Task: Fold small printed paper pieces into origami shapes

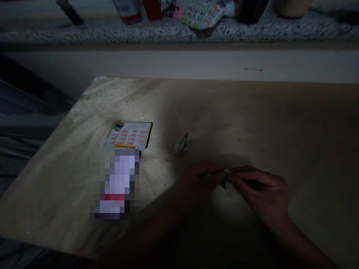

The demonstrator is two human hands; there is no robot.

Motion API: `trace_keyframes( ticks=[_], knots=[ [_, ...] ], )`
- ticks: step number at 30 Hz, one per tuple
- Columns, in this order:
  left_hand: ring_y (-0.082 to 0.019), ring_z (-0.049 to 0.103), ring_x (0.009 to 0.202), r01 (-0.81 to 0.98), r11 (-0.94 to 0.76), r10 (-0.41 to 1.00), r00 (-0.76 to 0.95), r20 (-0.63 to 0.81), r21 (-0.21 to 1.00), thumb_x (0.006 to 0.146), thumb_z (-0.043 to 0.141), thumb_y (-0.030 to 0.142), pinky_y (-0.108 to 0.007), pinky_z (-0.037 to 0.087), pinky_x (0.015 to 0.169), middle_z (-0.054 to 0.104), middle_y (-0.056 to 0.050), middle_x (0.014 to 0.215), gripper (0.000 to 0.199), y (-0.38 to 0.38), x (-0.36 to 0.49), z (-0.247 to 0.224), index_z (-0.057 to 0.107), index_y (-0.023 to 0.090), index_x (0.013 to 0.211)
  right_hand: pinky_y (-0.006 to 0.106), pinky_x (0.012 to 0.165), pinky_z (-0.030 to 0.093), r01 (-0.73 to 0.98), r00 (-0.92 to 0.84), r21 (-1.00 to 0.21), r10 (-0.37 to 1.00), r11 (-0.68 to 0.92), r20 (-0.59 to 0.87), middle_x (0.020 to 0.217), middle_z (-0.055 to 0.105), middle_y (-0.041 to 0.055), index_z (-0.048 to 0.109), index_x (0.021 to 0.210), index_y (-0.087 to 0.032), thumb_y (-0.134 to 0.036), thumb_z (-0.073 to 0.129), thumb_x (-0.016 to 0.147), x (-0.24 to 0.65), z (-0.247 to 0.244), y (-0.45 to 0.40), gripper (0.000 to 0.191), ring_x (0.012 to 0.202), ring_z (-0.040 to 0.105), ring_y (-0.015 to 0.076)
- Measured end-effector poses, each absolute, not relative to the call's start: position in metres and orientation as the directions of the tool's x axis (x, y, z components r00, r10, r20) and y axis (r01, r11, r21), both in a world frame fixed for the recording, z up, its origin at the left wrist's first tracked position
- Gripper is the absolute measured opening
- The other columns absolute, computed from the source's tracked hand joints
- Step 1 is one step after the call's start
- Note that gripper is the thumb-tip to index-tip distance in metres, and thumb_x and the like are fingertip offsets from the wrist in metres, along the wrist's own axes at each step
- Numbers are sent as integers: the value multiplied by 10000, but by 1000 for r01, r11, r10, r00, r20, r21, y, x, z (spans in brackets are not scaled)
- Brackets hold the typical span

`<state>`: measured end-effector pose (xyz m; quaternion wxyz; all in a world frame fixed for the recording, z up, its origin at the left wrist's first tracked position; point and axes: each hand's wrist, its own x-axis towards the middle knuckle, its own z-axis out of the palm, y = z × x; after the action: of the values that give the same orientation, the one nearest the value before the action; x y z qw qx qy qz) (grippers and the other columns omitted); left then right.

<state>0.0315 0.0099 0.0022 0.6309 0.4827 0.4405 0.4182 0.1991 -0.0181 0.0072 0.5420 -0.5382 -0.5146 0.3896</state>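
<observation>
Between my two hands is a small folded piece of printed paper (225,183), mostly hidden by the fingers. The fingertips of my left hand (200,179) pinch it from the left. My right hand (262,190) pinches it from the right, thumb and forefinger meeting the left fingertips. Beyond my left hand, a small folded printed paper piece (181,145) stands on the table, one corner pointing up. Farther left lies a stack of printed calendar cards (129,135). The light is dim, so the folds in my fingers are hard to make out.
A phone-like device (119,183), blurred into blocks, lies below the cards on the pale tabletop (157,101). Behind the table runs a speckled stone ledge (168,35) bearing a white can (127,10), a crumpled printed paper object (203,15) and a dark container (251,10).
</observation>
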Motion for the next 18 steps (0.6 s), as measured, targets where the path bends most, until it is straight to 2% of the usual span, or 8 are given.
trace_keyframes(
  ticks=[4,12,15,18],
  knots=[
    [-158,684,763,-90,135,958,264,-107,987,852,741,320,-256,545,694,736,-56,842,168,8,31,0,791,166,897,193,539,621,167,180,-976,969,138,168,750,804,-2,805,745,-251,-76,813,719,198,7,-20,178,610,750,144],
    [-148,665,774,-59,-7,961,275,23,998,900,684,283,-259,532,711,705,-45,846,140,7,30,-1,768,174,922,208,517,622,208,279,-973,947,100,157,682,782,-14,765,756,-239,-81,847,668,196,7,-21,199,548,728,148],
    [-156,663,777,-61,-17,955,293,34,998,902,680,280,-263,529,701,699,-52,853,140,9,28,0,764,171,925,204,526,616,216,182,-970,972,110,151,722,788,-6,776,824,-233,-98,820,706,197,9,-19,184,581,735,150],
    [-153,660,790,-24,-9,940,340,17,1000,913,670,279,-252,518,692,684,-53,870,151,13,24,2,772,177,958,207,487,588,217,47,-967,989,130,143,692,771,3,779,794,-216,-140,763,786,200,11,-17,78,556,716,146]
  ],
)
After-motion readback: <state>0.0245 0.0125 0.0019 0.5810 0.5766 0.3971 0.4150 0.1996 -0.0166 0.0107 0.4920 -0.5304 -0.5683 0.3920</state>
